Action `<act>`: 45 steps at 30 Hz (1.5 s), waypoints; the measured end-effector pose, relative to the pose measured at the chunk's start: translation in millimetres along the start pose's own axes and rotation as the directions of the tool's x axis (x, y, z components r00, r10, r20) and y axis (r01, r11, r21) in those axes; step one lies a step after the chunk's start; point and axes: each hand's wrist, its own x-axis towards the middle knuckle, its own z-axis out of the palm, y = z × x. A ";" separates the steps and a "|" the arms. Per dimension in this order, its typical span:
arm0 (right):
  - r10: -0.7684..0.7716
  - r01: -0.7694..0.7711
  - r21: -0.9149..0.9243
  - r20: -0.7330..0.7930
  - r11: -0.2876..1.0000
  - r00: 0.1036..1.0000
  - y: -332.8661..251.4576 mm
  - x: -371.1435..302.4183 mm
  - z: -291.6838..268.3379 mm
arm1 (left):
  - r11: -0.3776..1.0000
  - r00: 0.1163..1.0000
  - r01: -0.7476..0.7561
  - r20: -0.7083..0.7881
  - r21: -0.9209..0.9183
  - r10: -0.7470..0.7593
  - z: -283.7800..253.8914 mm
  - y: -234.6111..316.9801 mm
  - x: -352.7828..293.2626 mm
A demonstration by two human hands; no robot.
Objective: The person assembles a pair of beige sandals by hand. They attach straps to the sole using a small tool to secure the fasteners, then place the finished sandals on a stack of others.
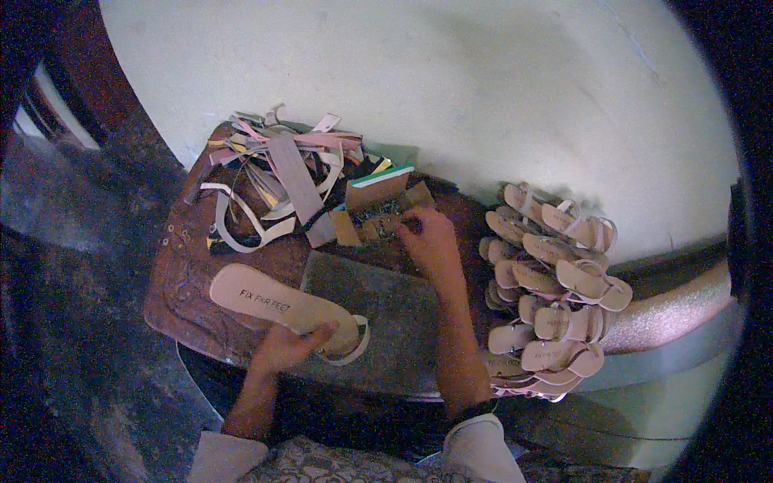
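Observation:
My left hand (288, 348) grips a tan flat sandal (256, 296) near its toe end, the thumb lying across the insole. A pale strap (354, 342) loops over the end that points right; dark lettering marks the sole. Farther off, my right hand (429, 233) is at the edge of an open cardboard box (378, 191), fingertips drawn together in a pinch. Small dark metallic bits (377, 224) lie inside the box, too fine to identify. Whatever the right fingertips hold, if anything, cannot be made out.
A heap of cut strips and straps (294, 173) covers the table's back left. At right, many sandals (555, 282) sit in overlapping rows. A dark grey slab (378, 310) lies on the brown table (181, 282), and a pale wall (451, 88) stands behind.

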 end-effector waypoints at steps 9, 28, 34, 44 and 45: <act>0.180 -0.082 -0.391 0.223 0.917 0.958 -11.6 34.1 33.8 | 0.999 0.996 0.010 -0.089 0.048 -0.005 -5.6 36.9 -11.6; 0.064 -0.108 0.230 0.191 0.967 0.979 13.2 29.9 36.2 | 0.993 0.998 -0.045 -0.047 -0.105 0.040 -10.7 9.4 -11.3; 0.023 -0.349 0.847 0.371 0.402 0.928 -36.4 -8.8 -9.3 | 0.992 0.998 -0.040 -0.055 -0.120 0.033 -9.4 2.0 -15.0; 0.069 -0.384 0.894 0.379 0.230 0.923 -44.4 -63.3 -30.3 | 0.994 0.994 -0.106 -0.021 -0.025 0.106 0.8 12.6 -26.4; 0.094 -0.370 0.903 0.358 0.218 0.929 -46.6 -67.9 -35.5 | 0.993 0.994 -0.109 -0.023 -0.032 0.109 2.8 13.7 -27.6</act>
